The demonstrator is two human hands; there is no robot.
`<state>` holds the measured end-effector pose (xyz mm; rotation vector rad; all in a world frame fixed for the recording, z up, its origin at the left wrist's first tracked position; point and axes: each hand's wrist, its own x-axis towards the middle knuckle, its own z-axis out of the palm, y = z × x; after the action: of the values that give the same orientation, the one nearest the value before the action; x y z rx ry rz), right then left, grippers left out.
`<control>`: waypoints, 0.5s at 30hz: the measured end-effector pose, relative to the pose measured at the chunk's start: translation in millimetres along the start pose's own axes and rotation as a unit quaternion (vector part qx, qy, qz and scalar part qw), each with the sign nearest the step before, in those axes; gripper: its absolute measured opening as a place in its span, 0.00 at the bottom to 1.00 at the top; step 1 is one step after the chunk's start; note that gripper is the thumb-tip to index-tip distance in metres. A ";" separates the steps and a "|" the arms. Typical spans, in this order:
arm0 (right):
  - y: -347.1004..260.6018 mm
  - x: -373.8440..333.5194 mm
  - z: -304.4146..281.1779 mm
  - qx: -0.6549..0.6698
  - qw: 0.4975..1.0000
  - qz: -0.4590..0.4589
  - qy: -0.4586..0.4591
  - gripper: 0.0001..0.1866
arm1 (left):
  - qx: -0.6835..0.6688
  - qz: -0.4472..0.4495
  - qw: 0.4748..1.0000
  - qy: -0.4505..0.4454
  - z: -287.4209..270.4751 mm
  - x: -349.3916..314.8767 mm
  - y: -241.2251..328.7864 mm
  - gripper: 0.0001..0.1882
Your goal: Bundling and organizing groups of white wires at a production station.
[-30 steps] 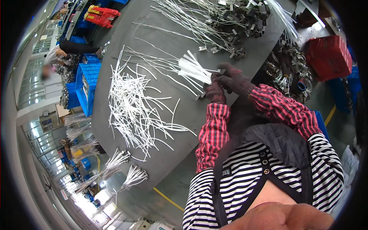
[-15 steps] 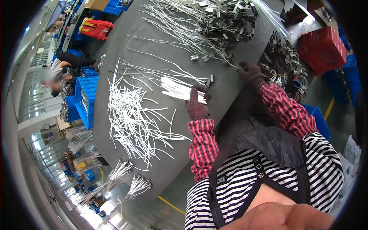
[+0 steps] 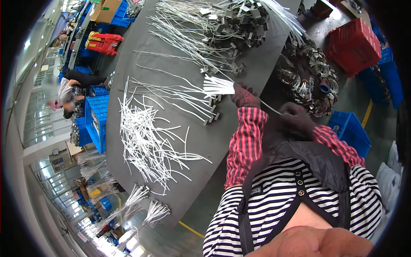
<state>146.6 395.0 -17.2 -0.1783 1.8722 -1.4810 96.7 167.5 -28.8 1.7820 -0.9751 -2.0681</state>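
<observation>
My left hand [image 3: 246, 96], in a dark glove, is closed round a bundle of short white tubes [image 3: 218, 85] above the dark grey table [image 3: 222, 143]. From that hand a thin pale cable [image 3: 270, 106] runs to my right hand [image 3: 295, 117], whose gloved fingers are closed at its end. That end is hidden in the fingers. Left of the bundle, several cables [image 3: 177, 91] lie spread out, their small metal connectors [image 3: 212, 115] toward me. Nearer the left edge spreads a loose heap of white tubes [image 3: 145, 141].
A large pile of cables with metal ends [image 3: 239, 25] covers the table's far side. Coiled cables [image 3: 312, 81] lie beyond the table's right edge, near a red crate [image 3: 354, 47] and a blue bin [image 3: 350, 133]. Another person [image 3: 68, 92] works at the far left.
My left hand has shifted right and away from the laid-out cables with the tubes. My right hand has drawn back toward my body, and the cable now stretches between both hands.
</observation>
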 end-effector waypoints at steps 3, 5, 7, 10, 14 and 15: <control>58.7 -45.2 -78.0 -0.169 0.982 0.033 0.084 0.16 | -0.039 0.006 0.999 -0.014 1.2 15.0 -2.6 0.14; 104.7 -81.3 -128.0 -0.203 0.961 0.127 0.140 0.16 | -0.106 -0.021 0.989 -0.096 -6.5 27.4 -0.7 0.15; 140.4 -125.4 -174.3 -0.280 0.937 0.109 0.177 0.15 | -0.103 0.027 0.984 -0.140 -13.3 38.7 3.4 0.17; 172.4 -174.6 -204.5 -0.240 0.913 0.251 0.213 0.11 | -0.133 0.051 0.976 -0.164 -19.6 48.8 8.9 0.19; 175.2 -194.0 -212.9 -0.191 0.914 0.268 0.236 0.10 | -0.152 0.105 0.968 -0.172 -27.7 53.2 22.7 0.19; 173.1 -194.1 -213.0 -0.178 0.910 0.290 0.237 0.10 | -0.145 0.102 0.967 -0.184 -30.7 53.4 28.5 0.19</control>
<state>212.0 720.6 -68.5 0.5783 2.2965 -0.8032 106.9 105.3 -53.9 1.1304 -0.8446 -2.3091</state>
